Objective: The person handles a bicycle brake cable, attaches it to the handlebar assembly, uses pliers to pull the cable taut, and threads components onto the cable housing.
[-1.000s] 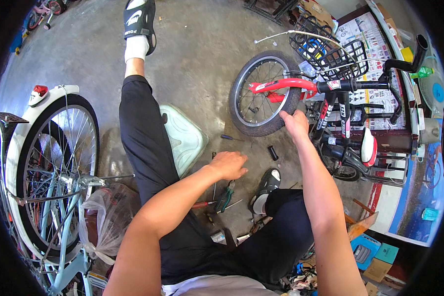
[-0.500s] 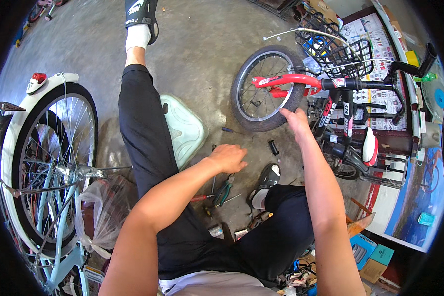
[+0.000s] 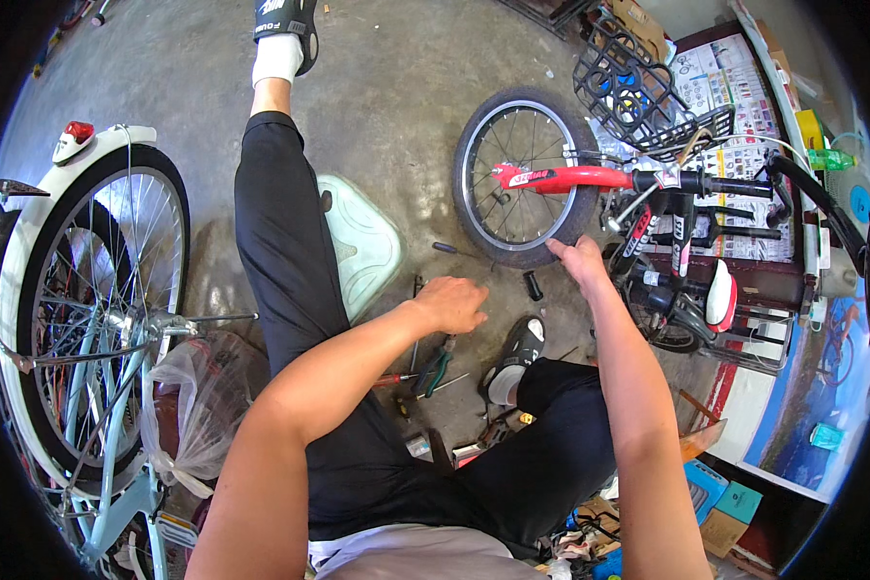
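Observation:
My right hand (image 3: 576, 259) is closed on the tyre (image 3: 567, 232) of a small red bicycle lying on its side, with red fork (image 3: 585, 179), black stem and handlebar (image 3: 836, 217). My left hand (image 3: 454, 304) hovers over the floor left of it, fingers loosely curled and apart, with nothing visible in them. Around that hand lie green-handled pliers (image 3: 433, 372), a red-handled screwdriver (image 3: 394, 379), a dark screwdriver (image 3: 445, 247) and a black grip (image 3: 532, 285). A pale mint seat-like pad (image 3: 367, 242) sits beside my outstretched leg.
A pale blue bicycle with a white-fendered wheel (image 3: 169, 203) stands at left beside a plastic bag (image 3: 188, 406). Black baskets (image 3: 619, 82), a papered board (image 3: 706, 77) and a green bottle (image 3: 829, 159) are at upper right. Boxes (image 3: 739, 503) lie at lower right.
The red bicycle's handlebar has swung downward on the right and its cable has shifted with it. The wheel moved slightly, my right hand still on it. My left hand shifted slightly upward in view.

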A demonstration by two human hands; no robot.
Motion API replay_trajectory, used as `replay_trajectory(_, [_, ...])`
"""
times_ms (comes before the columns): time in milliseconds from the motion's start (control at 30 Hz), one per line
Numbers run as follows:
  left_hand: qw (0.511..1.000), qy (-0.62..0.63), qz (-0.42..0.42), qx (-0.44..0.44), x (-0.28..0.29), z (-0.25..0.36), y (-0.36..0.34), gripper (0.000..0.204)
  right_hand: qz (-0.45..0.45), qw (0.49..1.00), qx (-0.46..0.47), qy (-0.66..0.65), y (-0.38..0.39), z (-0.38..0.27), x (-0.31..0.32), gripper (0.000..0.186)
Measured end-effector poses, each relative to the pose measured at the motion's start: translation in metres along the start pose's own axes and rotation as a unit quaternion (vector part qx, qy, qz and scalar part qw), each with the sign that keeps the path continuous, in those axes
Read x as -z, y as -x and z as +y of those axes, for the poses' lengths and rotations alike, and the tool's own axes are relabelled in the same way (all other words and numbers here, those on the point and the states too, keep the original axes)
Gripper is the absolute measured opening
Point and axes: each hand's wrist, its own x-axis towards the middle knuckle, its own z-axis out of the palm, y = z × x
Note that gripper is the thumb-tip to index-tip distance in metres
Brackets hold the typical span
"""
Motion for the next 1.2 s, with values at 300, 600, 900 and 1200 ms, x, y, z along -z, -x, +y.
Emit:
replay_trajectory(300, [1.0,0.009,-0.003,0.011,0.012,0.001,0.004,0.048,-0.002,0.996,0.011,0.089,-0.006,0.018,-0.001,0.057])
replay_trajectory(600, [0.999,-0.003,0.031,0.015,0.016,-0.011,0.002,0.048,0.001,0.966,-0.026,0.258,0.029,-0.031,0.011,0.081])
replay_trajectory(900, [0.998,0.008,0.064,0.015,0.016,-0.021,0.001,0.048,0.098,0.98,0.126,0.118,0.072,-0.077,0.095,0.053])
replay_trajectory(1200, [0.998,-0.028,0.046,0.038,0.0,-0.029,-0.003,0.049,0.118,0.962,0.126,-0.211,0.059,-0.08,0.121,0.027])
